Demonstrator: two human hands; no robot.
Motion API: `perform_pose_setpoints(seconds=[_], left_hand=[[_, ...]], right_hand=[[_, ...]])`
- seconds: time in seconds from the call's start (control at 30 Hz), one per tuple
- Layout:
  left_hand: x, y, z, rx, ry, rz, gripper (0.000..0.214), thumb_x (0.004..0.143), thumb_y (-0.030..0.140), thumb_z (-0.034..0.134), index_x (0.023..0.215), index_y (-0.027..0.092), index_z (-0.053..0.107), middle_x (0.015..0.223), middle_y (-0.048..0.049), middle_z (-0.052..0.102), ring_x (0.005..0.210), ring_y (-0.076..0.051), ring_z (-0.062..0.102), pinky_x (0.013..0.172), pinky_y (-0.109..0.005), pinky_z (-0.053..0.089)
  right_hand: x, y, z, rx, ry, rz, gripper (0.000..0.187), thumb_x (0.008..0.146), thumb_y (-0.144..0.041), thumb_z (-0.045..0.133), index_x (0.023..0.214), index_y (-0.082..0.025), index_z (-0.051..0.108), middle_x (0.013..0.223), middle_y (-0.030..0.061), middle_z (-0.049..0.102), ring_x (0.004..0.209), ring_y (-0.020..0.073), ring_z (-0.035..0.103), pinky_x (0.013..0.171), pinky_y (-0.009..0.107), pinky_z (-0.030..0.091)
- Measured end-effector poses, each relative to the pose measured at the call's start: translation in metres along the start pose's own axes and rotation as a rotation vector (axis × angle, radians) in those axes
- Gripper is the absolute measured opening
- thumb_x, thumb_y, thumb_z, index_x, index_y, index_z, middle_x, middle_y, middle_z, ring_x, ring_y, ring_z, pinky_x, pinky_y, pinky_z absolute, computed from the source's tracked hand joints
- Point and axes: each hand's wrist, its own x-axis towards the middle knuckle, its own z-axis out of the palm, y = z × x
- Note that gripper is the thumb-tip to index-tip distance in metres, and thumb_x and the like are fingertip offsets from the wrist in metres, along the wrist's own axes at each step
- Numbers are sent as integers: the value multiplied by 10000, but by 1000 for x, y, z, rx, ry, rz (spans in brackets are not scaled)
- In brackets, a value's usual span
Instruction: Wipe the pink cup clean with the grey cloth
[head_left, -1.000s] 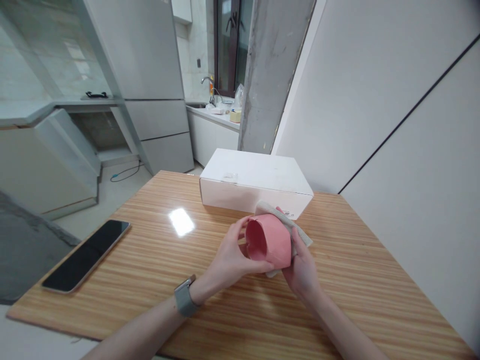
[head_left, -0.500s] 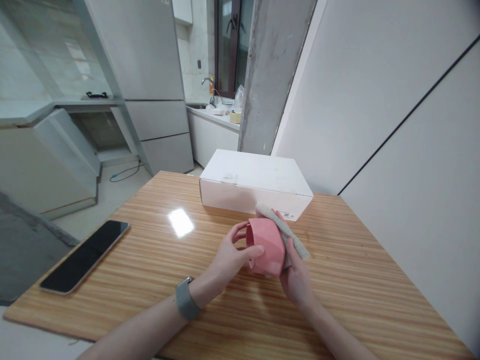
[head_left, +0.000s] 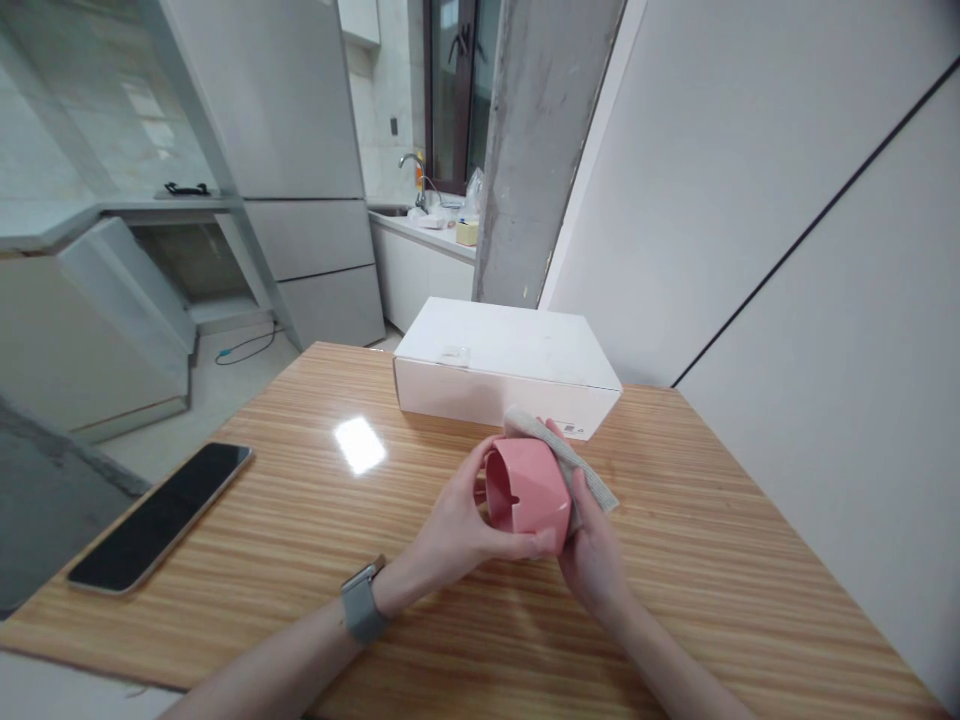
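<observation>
A pink, faceted hollow container [head_left: 536, 490] is held tilted on its side above the table, its opening facing left and a small notch showing in the rim. My left hand [head_left: 465, 520] grips it from the left, thumb along the lower side and fingers round the far side. In my right hand [head_left: 592, 550] is a grey cloth [head_left: 566, 455], folded and pressed against the container's right end. Part of the cloth is hidden behind the container. A watch with a grey-green band [head_left: 364, 605] is on my left wrist.
Behind my hands lies a white box [head_left: 502, 365] on the wood-grain table [head_left: 300, 520]. A dark-screened phone [head_left: 161, 515] rests near the table's left edge. A white wall [head_left: 787, 250] borders the right side, and a sink counter [head_left: 427, 230] is beyond.
The pink container has turned in my hands, so the notch in its rim now shows. My left thumb has shifted down along it. The cloth stays against its right end.
</observation>
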Motion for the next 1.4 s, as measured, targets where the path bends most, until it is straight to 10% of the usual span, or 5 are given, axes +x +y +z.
perform_pose_setpoints(seconds=[0.47,0.6,0.83,1.03,1.4], left_hand=[[3,-8,-4,-308,125,-183,859,601,424,850,1334,259,432,1214,-114,574,883,-202,633,691,-286,517],[2,-9,-2,-319,101,-127,756,680,464,801,1338,267,486,1387,-129,495,915,-197,632,727,-297,529],[0,-1,0,-156,3,-150,1266,489,231,925,1528,335,209,1453,-147,448,1060,-270,603,781,-367,564],[-1,-2,1,-4,69,27,1085,496,257,927,1441,289,395,1390,-116,523,1228,-296,530,968,-418,506],[1,-4,-2,-208,129,-28,947,534,269,905,1355,322,435,1327,-98,527,1004,-229,621,744,-303,554]], right_hand=[[-10,22,-20,-206,-63,-88,501,945,-470,532,1426,-353,457,1547,-62,396,1495,199,185,1249,425,65],[-4,21,-17,-159,-46,-67,490,940,-485,532,1407,-342,487,1530,-53,425,1491,200,203,1244,433,124],[3,-7,2,-6,88,2,477,891,-553,571,1311,-329,599,1448,-25,533,1465,238,274,1225,461,180],[0,-7,4,25,59,-11,435,913,-515,561,1307,-334,599,1469,-33,507,1464,218,274,1214,438,236],[-5,4,-3,-67,-16,-65,462,937,-490,535,1372,-334,532,1493,-59,476,1469,180,269,1228,376,206]])
